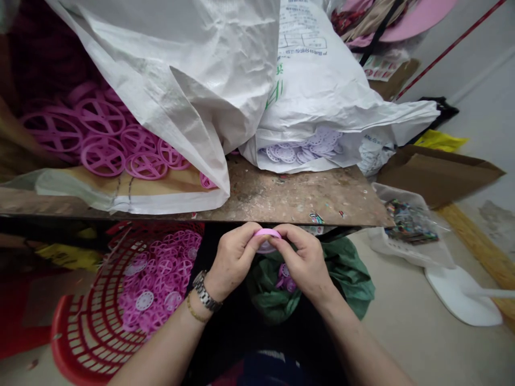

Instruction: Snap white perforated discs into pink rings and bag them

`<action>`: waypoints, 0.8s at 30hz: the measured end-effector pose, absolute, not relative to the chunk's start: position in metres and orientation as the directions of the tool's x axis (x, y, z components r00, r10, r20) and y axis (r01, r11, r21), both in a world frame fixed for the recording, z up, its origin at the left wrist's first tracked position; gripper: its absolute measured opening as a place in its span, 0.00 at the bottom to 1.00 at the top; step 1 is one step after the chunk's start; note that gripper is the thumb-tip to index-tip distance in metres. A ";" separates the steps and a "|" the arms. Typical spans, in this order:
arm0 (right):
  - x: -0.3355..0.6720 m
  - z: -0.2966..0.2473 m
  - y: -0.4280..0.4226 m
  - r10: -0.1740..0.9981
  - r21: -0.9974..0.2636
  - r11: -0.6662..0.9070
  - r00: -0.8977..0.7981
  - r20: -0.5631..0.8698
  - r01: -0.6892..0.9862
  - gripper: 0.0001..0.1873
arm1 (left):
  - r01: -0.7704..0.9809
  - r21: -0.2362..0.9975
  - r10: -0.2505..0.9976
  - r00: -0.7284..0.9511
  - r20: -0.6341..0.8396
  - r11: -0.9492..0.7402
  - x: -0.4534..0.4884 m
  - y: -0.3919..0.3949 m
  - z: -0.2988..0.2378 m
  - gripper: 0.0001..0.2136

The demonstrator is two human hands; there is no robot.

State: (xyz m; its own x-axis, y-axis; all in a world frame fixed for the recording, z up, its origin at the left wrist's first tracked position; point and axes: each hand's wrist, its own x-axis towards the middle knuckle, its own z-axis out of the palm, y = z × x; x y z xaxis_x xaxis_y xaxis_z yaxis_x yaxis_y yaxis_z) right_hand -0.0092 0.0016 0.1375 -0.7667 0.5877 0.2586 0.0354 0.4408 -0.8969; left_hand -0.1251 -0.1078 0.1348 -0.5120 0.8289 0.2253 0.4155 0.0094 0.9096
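Note:
Between my two hands is a pink plastic ring (267,232), with a paler disc seeming to show inside it. My left hand (235,257), with a watch on its wrist, pinches the ring's left side between thumb and fingers. My right hand (303,260) pinches the right side the same way. Both hands are just in front of the worktable's edge. Under them a green bag (350,273) holds a few pink and purple pieces (286,279). The ring's underside is partly hidden by my thumbs.
A red basket (86,321) of pink spoked rings (161,279) stands at lower left. On the worn worktable (281,195) lie an open sack (181,107) of pink spoked wheels (102,155) and another sack (317,96) with white discs (285,153). A white bin (410,252) is at right.

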 end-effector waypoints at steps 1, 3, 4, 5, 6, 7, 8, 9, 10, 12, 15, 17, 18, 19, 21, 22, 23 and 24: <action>-0.009 0.136 0.001 0.598 -0.905 0.423 -0.763 0.247 0.039 0.07 | 0.411 0.912 0.822 -0.525 0.222 0.016 -0.124 -0.107 0.134 0.11; -0.010 0.132 0.002 0.617 -0.932 0.359 -0.761 0.203 0.042 0.07 | 0.400 0.916 0.825 -0.529 0.199 0.036 -0.124 -0.105 0.134 0.12; -0.011 0.130 0.003 0.627 -0.947 0.317 -0.760 0.174 0.044 0.07 | 0.395 0.917 0.840 -0.513 0.177 0.049 -0.126 -0.105 0.135 0.11; -0.011 0.129 0.005 0.636 -0.961 0.273 -0.758 0.142 0.050 0.07 | 0.389 0.919 0.862 -0.487 0.144 0.065 -0.127 -0.105 0.136 0.10; -0.011 0.127 0.007 0.646 -0.971 0.234 -0.755 0.112 0.056 0.07 | 0.376 0.923 0.884 -0.455 0.107 0.082 -0.129 -0.105 0.137 0.09; -0.011 0.126 0.008 0.654 -0.977 0.201 -0.752 0.086 0.063 0.08 | 0.354 0.930 0.903 -0.425 0.065 0.099 -0.130 -0.105 0.137 0.09; -0.010 0.125 0.010 0.658 -0.982 0.177 -0.750 0.065 0.070 0.08 | 0.317 0.941 0.915 -0.403 0.021 0.118 -0.131 -0.105 0.137 0.11; -0.010 0.125 0.011 0.654 -0.985 0.158 -0.755 0.048 0.074 0.08 | 0.266 0.954 0.920 -0.392 -0.021 0.136 -0.131 -0.106 0.137 0.13; -0.009 0.125 0.011 0.638 -0.987 0.144 -0.769 0.037 0.072 0.08 | 0.211 0.966 0.917 -0.395 -0.055 0.149 -0.131 -0.107 0.136 0.14; -0.006 0.124 0.011 0.582 -0.992 0.120 -0.813 0.034 0.044 0.09 | 0.123 0.979 0.903 -0.419 -0.097 0.162 -0.128 -0.108 0.132 0.14; -0.002 0.122 0.007 0.533 -0.993 0.120 -0.844 0.064 0.001 0.11 | 0.115 0.980 0.890 -0.446 -0.095 0.162 -0.122 -0.111 0.125 0.13; 0.001 0.118 0.004 0.559 -0.988 0.153 -0.824 0.086 0.000 0.12 | 0.163 0.974 0.888 -0.456 -0.066 0.156 -0.118 -0.112 0.121 0.13; 0.002 0.116 0.003 0.576 -0.986 0.165 -0.812 0.092 0.005 0.11 | 0.189 0.970 0.888 -0.457 -0.049 0.151 -0.116 -0.112 0.119 0.13; 0.004 0.114 0.002 0.588 -0.986 0.169 -0.803 0.093 0.009 0.11 | 0.220 0.965 0.890 -0.455 -0.031 0.146 -0.114 -0.112 0.119 0.13; 0.007 0.111 0.002 0.594 -0.987 0.156 -0.800 0.077 0.021 0.11 | 0.309 0.939 0.902 -0.432 -0.001 0.149 -0.112 -0.112 0.119 0.14; 0.009 0.109 0.003 0.588 -0.988 0.151 -0.807 0.060 0.036 0.10 | 0.377 0.913 0.909 -0.415 0.019 0.154 -0.112 -0.113 0.121 0.14; 0.012 0.107 0.005 0.578 -0.985 0.159 -0.815 0.044 0.060 0.11 | 0.458 0.875 0.917 -0.395 0.043 0.157 -0.113 -0.114 0.123 0.15; 0.015 0.105 0.008 0.565 -0.978 0.186 -0.824 0.029 0.093 0.11 | 0.540 0.827 0.925 -0.374 0.072 0.154 -0.115 -0.115 0.127 0.15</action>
State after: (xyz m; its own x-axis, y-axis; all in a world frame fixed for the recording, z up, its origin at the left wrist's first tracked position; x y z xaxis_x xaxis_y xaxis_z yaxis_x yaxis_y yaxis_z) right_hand 0.0150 0.0075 0.1050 -0.8244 0.5653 0.0288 0.0935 0.1861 -0.9781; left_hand -0.1151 -0.1152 0.1265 -0.3738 0.9247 0.0717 0.5401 0.1541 0.8274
